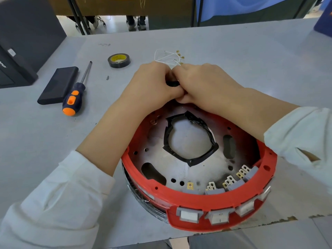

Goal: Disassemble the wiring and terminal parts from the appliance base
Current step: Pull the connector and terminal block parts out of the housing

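Now the grey table is carrying everything, its near edge running chipped and ragged toward the right corner. Beyond its far edge, a floor with chair legs, dark partitions and a blue panel are showing.

Lying flat at the table's near edge, slightly overhanging it, the red round appliance base is facing open side up. Being round, it has no long axis; its row of grey switch blocks with brass terminals is pointing toward the person. A black tape-wrapped ring is sitting around the central hole of its metal plate.

Both forearms, in white sleeves, are reaching over the base's far rim. The left hand and the right hand are pressed together, fingers curled around a small black part between them; what exactly it is I cannot tell. Just behind the hands, thin white wires with brass ends are lying on the table.

Toward the left edge, a black flat case and an orange-and-navy screwdriver are lying side by side, shaft pointing away. A roll of black tape and a tiny screw are resting nearby. Open surface is stretching across the far right.
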Action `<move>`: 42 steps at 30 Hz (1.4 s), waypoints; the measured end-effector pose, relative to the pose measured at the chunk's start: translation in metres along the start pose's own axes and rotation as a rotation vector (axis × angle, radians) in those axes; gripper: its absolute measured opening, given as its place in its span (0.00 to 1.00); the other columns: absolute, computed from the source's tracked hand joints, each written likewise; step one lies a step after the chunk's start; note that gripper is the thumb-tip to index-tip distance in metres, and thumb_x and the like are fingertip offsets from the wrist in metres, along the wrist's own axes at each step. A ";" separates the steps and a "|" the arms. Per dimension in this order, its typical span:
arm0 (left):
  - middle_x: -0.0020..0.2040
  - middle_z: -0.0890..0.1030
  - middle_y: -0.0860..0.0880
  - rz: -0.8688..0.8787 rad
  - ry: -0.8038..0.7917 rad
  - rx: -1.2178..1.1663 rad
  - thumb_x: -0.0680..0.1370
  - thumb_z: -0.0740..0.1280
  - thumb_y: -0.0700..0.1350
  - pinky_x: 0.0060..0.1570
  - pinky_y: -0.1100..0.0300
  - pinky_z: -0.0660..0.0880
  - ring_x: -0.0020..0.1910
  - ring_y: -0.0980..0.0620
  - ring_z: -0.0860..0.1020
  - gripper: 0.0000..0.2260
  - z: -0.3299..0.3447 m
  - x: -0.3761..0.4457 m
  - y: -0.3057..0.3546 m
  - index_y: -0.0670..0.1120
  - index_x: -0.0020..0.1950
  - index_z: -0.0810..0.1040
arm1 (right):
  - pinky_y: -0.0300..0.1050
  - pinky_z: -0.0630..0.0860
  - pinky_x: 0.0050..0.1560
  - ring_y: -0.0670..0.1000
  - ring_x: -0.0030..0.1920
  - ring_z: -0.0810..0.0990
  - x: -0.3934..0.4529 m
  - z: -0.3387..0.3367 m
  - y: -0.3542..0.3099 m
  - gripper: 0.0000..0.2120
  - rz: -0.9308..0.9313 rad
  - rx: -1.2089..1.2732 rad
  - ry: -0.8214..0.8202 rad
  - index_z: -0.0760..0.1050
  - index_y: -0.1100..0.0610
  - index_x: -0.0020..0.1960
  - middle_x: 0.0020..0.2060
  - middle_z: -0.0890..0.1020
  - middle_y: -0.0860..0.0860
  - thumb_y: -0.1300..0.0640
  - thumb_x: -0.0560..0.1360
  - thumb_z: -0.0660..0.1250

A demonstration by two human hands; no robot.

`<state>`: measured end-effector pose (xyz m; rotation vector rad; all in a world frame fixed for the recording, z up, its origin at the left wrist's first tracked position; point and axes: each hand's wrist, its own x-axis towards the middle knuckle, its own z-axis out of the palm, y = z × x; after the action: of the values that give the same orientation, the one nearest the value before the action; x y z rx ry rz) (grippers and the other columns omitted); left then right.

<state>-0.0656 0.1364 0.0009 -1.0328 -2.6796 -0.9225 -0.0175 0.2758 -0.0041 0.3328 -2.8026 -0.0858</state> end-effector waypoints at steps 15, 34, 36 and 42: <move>0.37 0.81 0.45 -0.109 -0.041 -0.091 0.68 0.70 0.47 0.33 0.63 0.70 0.38 0.50 0.77 0.11 -0.006 -0.001 0.003 0.40 0.44 0.80 | 0.46 0.54 0.29 0.54 0.31 0.64 -0.002 -0.001 -0.005 0.15 0.023 0.108 0.006 0.62 0.55 0.53 0.38 0.68 0.46 0.56 0.71 0.66; 0.40 0.81 0.40 -0.039 -0.018 -0.053 0.71 0.67 0.43 0.38 0.56 0.69 0.40 0.45 0.75 0.09 -0.003 -0.001 0.006 0.37 0.42 0.78 | 0.40 0.51 0.28 0.43 0.29 0.56 -0.001 -0.005 -0.005 0.17 0.047 0.117 -0.051 0.65 0.59 0.59 0.29 0.59 0.44 0.52 0.75 0.64; 0.39 0.80 0.40 -0.043 -0.020 -0.067 0.71 0.67 0.42 0.36 0.56 0.69 0.38 0.47 0.73 0.09 -0.002 0.000 0.006 0.36 0.41 0.77 | 0.39 0.51 0.28 0.43 0.28 0.55 -0.001 -0.005 -0.005 0.18 0.039 0.120 -0.044 0.65 0.59 0.59 0.29 0.58 0.44 0.51 0.75 0.65; 0.32 0.73 0.47 -0.044 -0.029 -0.074 0.71 0.65 0.42 0.29 0.64 0.61 0.33 0.52 0.67 0.06 -0.001 0.001 0.005 0.39 0.37 0.73 | 0.40 0.51 0.27 0.43 0.28 0.56 -0.001 -0.005 -0.005 0.18 0.043 0.131 -0.048 0.65 0.60 0.59 0.29 0.58 0.43 0.50 0.75 0.65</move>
<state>-0.0634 0.1396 0.0045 -1.0125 -2.7212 -1.0298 -0.0137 0.2713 0.0000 0.3048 -2.8681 0.1017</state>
